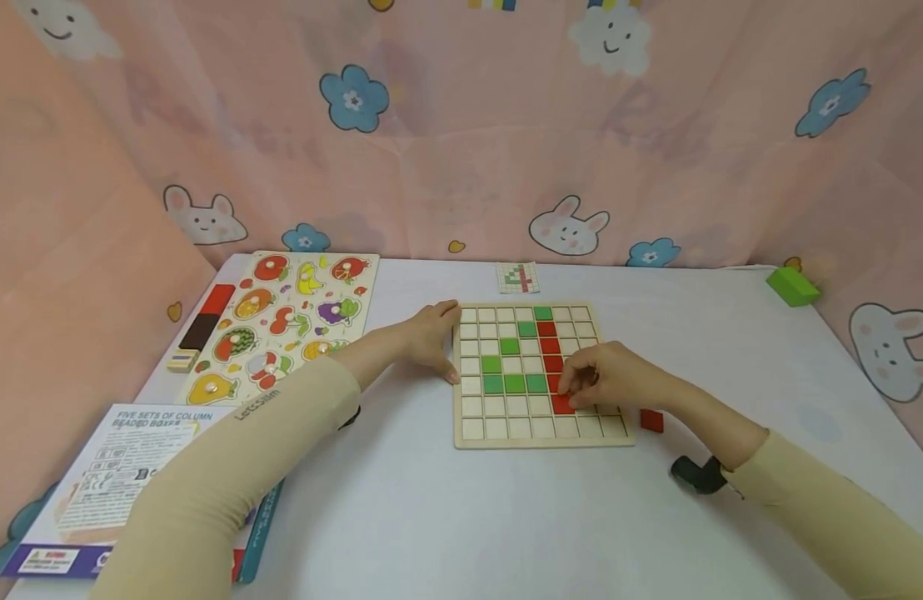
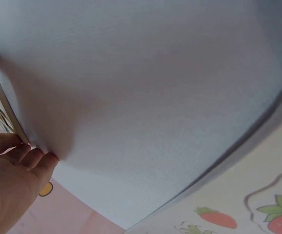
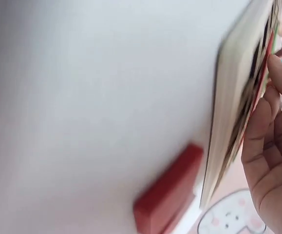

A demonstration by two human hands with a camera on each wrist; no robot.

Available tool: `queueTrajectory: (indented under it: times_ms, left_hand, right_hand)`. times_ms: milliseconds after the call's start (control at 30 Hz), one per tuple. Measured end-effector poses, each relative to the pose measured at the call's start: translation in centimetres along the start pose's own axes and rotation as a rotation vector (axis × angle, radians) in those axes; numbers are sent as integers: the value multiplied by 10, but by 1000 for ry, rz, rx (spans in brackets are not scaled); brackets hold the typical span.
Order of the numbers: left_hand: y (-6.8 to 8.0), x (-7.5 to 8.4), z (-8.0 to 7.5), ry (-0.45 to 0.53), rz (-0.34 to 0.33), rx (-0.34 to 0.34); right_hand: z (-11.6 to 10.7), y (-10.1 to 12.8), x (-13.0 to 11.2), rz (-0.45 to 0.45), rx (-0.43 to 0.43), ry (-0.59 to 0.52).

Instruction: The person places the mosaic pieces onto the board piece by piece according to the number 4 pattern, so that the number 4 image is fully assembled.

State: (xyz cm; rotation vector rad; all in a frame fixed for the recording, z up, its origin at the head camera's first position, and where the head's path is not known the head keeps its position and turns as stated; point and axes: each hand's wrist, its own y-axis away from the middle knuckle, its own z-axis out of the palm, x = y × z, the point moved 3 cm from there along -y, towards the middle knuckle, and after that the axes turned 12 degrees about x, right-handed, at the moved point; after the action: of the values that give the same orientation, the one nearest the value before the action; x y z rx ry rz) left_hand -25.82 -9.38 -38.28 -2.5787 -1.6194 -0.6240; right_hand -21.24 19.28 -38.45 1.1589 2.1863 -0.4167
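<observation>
A wooden grid board (image 1: 472,430) lies on the table, with green tiles (image 1: 515,383) and a column of red tiles (image 1: 549,345) set in its squares. My left hand (image 1: 429,337) rests at the board's upper left edge, its fingertips touching the rim (image 2: 7,105). Over the lower end of the red column, my right hand (image 1: 607,377) pinches a red tile (image 1: 562,405) between thumb and fingers; the fingers partly cover neighbouring squares. Just off the board's right side, near my right wrist, lies a loose red tile (image 1: 651,420), also seen as a red block (image 3: 170,190) in the right wrist view.
A small pattern card (image 1: 518,277) lies beyond the board. On the left are a fruit puzzle board (image 1: 281,287), red and dark blocks (image 1: 207,317) and a printed box (image 1: 124,467) under my left sleeve. A green block (image 1: 792,287) stands at the far right, near the curtain.
</observation>
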Motion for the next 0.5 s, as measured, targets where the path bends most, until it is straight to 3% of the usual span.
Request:
queueTrajectory:
  times_ms: [233, 500]
  left_hand:
    - [0, 1, 0, 3, 2, 2]
    - [0, 1, 0, -12, 6, 1]
  right_hand:
    - [-40, 12, 24, 83, -5, 68]
    - [-59, 33, 60, 146, -181, -18]
